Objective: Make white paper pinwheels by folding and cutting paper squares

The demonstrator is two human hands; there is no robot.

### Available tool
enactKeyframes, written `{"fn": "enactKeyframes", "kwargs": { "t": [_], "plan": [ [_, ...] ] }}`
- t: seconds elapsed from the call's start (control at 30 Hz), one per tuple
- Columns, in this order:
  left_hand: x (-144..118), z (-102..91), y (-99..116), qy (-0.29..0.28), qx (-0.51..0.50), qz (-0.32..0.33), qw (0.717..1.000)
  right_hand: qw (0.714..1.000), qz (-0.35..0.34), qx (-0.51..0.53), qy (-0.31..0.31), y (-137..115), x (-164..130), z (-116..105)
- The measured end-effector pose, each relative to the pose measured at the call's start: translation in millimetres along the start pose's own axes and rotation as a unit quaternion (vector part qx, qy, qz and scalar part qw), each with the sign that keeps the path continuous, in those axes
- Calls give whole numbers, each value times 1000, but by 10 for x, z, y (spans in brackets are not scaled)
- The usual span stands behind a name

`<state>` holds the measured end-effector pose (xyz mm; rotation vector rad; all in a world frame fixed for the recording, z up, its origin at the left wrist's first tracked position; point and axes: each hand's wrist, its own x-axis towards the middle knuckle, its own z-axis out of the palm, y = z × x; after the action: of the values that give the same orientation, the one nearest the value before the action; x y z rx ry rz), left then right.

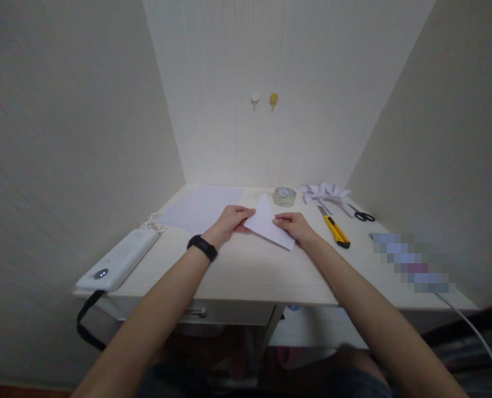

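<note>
A white sheet of paper (266, 221), folded into a triangle, is held just above the desk between my two hands. My left hand (233, 220), with a black watch on its wrist, pinches the paper's left corner. At the right side, my right hand (294, 225) grips the edge between thumb and fingers. The paper's peak points away from me and its long edge slants down to the right. Some of my fingertips are hidden beneath the paper.
On the desk (246, 276) lie flat white sheets (207, 202), clear tape (284, 197), paper pinwheels (323, 192), black scissors (364, 216) and a yellow utility knife (336, 231), blade out. A white device (119, 260) sits left; a blurred-out object (409, 262) with a cable sits right.
</note>
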<state>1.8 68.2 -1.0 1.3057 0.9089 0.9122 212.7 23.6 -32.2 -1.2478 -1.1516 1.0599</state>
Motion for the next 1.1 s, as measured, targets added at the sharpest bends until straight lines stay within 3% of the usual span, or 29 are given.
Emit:
{"fn": "enactKeyframes", "kwargs": {
  "t": [0.13, 0.3, 0.8, 0.97, 1.1],
  "plan": [
    [2, -1, -32, -20, 39, -8, 999, 1000, -2, -15, 4, 11, 10, -17],
    [11, 11, -46, 17, 42, -5, 999, 1000, -12, -18, 0, -1, 6, -15],
    [34, 6, -57, 63, 22, -16, 998, 992, -45, -62, 98, 92, 120, -108],
    [43, 21, -77, 48, 27, -30, 998, 991, -53, -68, 99, 81, 126, -134],
    [-31, 64, -59, 1, 28, -40, 999, 994, -66, -79, 48, 47, 83, -126]
  ]
}}
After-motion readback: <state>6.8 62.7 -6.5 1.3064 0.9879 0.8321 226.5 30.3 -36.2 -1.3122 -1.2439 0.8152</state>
